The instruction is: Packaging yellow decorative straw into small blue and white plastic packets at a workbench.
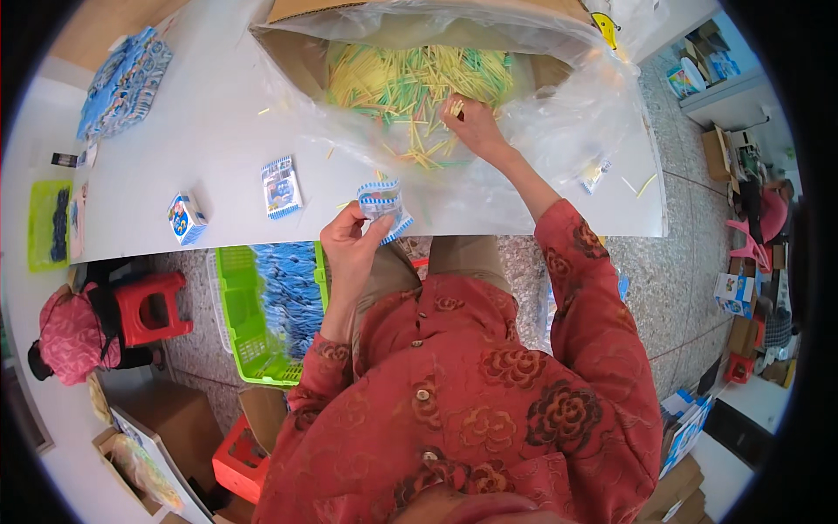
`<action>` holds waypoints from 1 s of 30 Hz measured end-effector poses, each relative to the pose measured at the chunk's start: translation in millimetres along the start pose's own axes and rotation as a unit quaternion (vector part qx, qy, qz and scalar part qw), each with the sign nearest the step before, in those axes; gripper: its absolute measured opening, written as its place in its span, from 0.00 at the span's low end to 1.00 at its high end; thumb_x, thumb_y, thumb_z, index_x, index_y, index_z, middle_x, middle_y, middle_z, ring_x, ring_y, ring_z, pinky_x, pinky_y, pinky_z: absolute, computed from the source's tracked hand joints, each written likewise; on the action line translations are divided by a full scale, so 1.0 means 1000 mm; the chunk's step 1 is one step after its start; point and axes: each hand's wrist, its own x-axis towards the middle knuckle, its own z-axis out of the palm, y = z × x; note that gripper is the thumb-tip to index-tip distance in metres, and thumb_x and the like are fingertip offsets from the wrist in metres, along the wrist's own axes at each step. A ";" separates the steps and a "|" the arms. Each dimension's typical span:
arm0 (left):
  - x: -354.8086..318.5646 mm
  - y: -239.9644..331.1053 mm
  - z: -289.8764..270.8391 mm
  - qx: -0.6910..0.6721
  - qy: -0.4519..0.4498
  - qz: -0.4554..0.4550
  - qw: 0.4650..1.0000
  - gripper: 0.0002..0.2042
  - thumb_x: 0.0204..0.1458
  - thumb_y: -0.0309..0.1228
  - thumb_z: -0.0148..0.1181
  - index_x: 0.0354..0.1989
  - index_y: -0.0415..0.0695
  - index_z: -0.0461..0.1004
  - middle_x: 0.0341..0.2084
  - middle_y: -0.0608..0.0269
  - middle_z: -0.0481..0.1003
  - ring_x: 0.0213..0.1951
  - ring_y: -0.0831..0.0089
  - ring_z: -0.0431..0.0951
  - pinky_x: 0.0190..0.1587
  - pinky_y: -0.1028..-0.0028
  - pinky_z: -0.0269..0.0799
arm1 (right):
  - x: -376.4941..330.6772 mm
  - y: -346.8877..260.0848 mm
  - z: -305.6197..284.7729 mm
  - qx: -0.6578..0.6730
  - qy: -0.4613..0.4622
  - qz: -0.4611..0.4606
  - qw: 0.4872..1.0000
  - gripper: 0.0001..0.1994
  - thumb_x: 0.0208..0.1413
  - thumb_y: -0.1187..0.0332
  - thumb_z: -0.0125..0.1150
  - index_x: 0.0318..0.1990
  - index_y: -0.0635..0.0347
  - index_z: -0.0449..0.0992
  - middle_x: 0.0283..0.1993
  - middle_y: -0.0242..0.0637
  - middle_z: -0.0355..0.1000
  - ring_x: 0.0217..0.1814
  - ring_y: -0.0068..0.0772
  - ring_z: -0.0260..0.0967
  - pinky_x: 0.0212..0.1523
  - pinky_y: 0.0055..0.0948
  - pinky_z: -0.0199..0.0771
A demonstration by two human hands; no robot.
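My left hand (347, 249) pinches a small blue-and-white plastic packet (381, 201) between thumb and fingers, over the table's near edge. My right hand (478, 131) reaches into the plastic-lined cardboard box, its fingers closed on a few pale yellow sticks. A heap of thin yellow and green sticks (410, 79) fills the back of the box, with looser ones strewn at its front. I cannot tell what the sticks are made of. To the left of my left hand lie two more blue-and-white packets, one flat (281, 187) and one boxier (186, 217).
The cardboard box (301, 65) has clear plastic (559, 131) spilling over the white table (209, 113). A stack of blue packets (127, 83) sits at the far left. Below the table stands a green crate (253, 323) with blue packets. A red stool (153, 307) and another person (78, 336) are leftward.
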 end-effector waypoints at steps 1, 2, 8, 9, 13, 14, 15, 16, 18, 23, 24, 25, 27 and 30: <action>0.001 0.001 0.003 0.001 -0.003 -0.007 1.000 0.06 0.45 0.16 0.59 0.32 0.36 0.74 0.30 0.66 0.75 0.33 0.83 0.71 0.39 0.81 0.67 | -0.002 0.009 0.001 0.000 0.000 0.001 1.000 0.08 0.48 0.67 0.56 0.30 0.64 0.72 0.23 0.48 0.69 0.24 0.48 0.66 0.28 0.37 0.67; 0.002 0.002 0.006 0.001 -0.004 -0.008 1.000 0.06 0.45 0.16 0.59 0.32 0.36 0.74 0.30 0.66 0.75 0.33 0.83 0.71 0.39 0.81 0.67 | -0.004 0.022 0.002 -0.008 -0.031 0.020 0.999 0.06 0.47 0.70 0.57 0.29 0.64 0.71 0.24 0.44 0.69 0.25 0.41 0.66 0.29 0.34 0.66; 0.010 0.001 0.012 0.025 -0.029 0.003 0.999 0.04 0.44 0.17 0.60 0.29 0.37 0.75 0.28 0.67 0.75 0.32 0.84 0.71 0.37 0.82 0.66 | -0.003 -0.002 -0.017 0.091 -0.093 0.105 0.986 0.04 0.51 0.72 0.57 0.31 0.63 0.72 0.25 0.32 0.69 0.26 0.24 0.66 0.29 0.25 0.66; 0.011 -0.001 0.012 0.025 -0.030 0.007 0.999 0.04 0.44 0.18 0.60 0.29 0.37 0.75 0.27 0.68 0.75 0.32 0.84 0.71 0.36 0.83 0.66 | -0.002 -0.019 -0.025 0.178 -0.112 0.170 0.963 0.05 0.52 0.71 0.57 0.33 0.63 0.72 0.26 0.30 0.69 0.27 0.21 0.65 0.29 0.22 0.66; 0.018 -0.010 0.016 0.031 -0.053 0.019 0.998 0.04 0.44 0.18 0.61 0.29 0.37 0.75 0.26 0.69 0.75 0.30 0.85 0.71 0.35 0.83 0.66 | -0.002 -0.080 -0.067 0.315 -0.116 0.138 0.932 0.04 0.54 0.71 0.56 0.34 0.61 0.73 0.28 0.28 0.68 0.27 0.16 0.62 0.28 0.18 0.63; 0.019 -0.012 0.016 0.033 -0.050 0.018 0.998 0.04 0.44 0.18 0.61 0.29 0.37 0.75 0.26 0.69 0.75 0.30 0.85 0.71 0.35 0.83 0.66 | -0.001 -0.096 -0.073 0.347 -0.124 0.122 0.921 0.04 0.54 0.71 0.56 0.34 0.61 0.72 0.28 0.28 0.68 0.26 0.16 0.61 0.27 0.17 0.62; 0.020 -0.013 0.018 0.035 -0.052 0.023 0.998 0.04 0.44 0.18 0.61 0.29 0.37 0.75 0.26 0.69 0.75 0.30 0.85 0.71 0.35 0.83 0.66 | 0.000 -0.109 -0.078 0.378 -0.131 0.107 0.910 0.04 0.53 0.72 0.56 0.34 0.61 0.72 0.29 0.29 0.67 0.25 0.16 0.60 0.26 0.17 0.61; 0.021 -0.015 0.019 0.038 -0.057 0.026 0.997 0.04 0.44 0.19 0.61 0.29 0.37 0.75 0.26 0.69 0.75 0.30 0.86 0.70 0.35 0.83 0.66 | -0.001 -0.120 -0.083 0.377 -0.129 0.109 0.910 0.04 0.53 0.72 0.56 0.34 0.61 0.72 0.29 0.29 0.67 0.25 0.16 0.60 0.26 0.17 0.61; 0.023 -0.018 0.021 0.043 -0.061 0.030 0.997 0.04 0.44 0.19 0.61 0.29 0.37 0.75 0.26 0.69 0.75 0.30 0.86 0.70 0.35 0.83 0.66 | -0.003 -0.134 -0.088 0.377 -0.172 0.083 0.906 0.03 0.53 0.72 0.56 0.33 0.60 0.72 0.28 0.28 0.66 0.24 0.15 0.58 0.25 0.17 0.60; 0.025 -0.019 0.024 0.057 -0.071 0.045 0.995 0.04 0.44 0.20 0.61 0.29 0.38 0.75 0.25 0.69 0.75 0.29 0.86 0.70 0.34 0.83 0.66 | -0.010 -0.140 -0.085 0.372 -0.220 0.101 0.896 0.03 0.53 0.71 0.56 0.32 0.59 0.72 0.25 0.26 0.65 0.24 0.14 0.58 0.24 0.17 0.58; 0.025 -0.018 0.023 0.066 -0.074 0.044 0.994 0.04 0.44 0.19 0.61 0.29 0.37 0.75 0.26 0.68 0.75 0.30 0.85 0.70 0.34 0.83 0.66 | -0.011 -0.139 -0.083 0.366 -0.227 0.109 0.896 0.03 0.53 0.70 0.57 0.31 0.59 0.72 0.25 0.25 0.65 0.23 0.13 0.58 0.23 0.16 0.58; 0.025 -0.018 0.023 0.075 -0.077 0.042 0.993 0.04 0.44 0.18 0.61 0.30 0.37 0.75 0.27 0.67 0.75 0.30 0.85 0.70 0.34 0.83 0.66 | -0.012 -0.139 -0.082 0.367 -0.227 0.109 0.896 0.03 0.53 0.70 0.57 0.31 0.59 0.72 0.25 0.25 0.65 0.23 0.13 0.58 0.23 0.16 0.58; 0.026 -0.018 0.022 0.095 -0.078 0.049 0.991 0.04 0.44 0.18 0.61 0.30 0.37 0.75 0.27 0.68 0.75 0.30 0.85 0.70 0.34 0.83 0.66 | -0.012 -0.139 -0.081 0.361 -0.241 0.116 0.893 0.03 0.53 0.69 0.57 0.31 0.58 0.72 0.24 0.24 0.64 0.23 0.13 0.58 0.23 0.16 0.58; 0.026 -0.019 0.021 0.119 -0.079 0.059 0.988 0.04 0.44 0.18 0.61 0.29 0.37 0.75 0.26 0.69 0.75 0.30 0.85 0.70 0.34 0.84 0.66 | -0.012 -0.137 -0.080 0.330 -0.245 0.112 0.905 0.04 0.53 0.69 0.57 0.32 0.58 0.72 0.24 0.24 0.64 0.23 0.13 0.58 0.23 0.16 0.58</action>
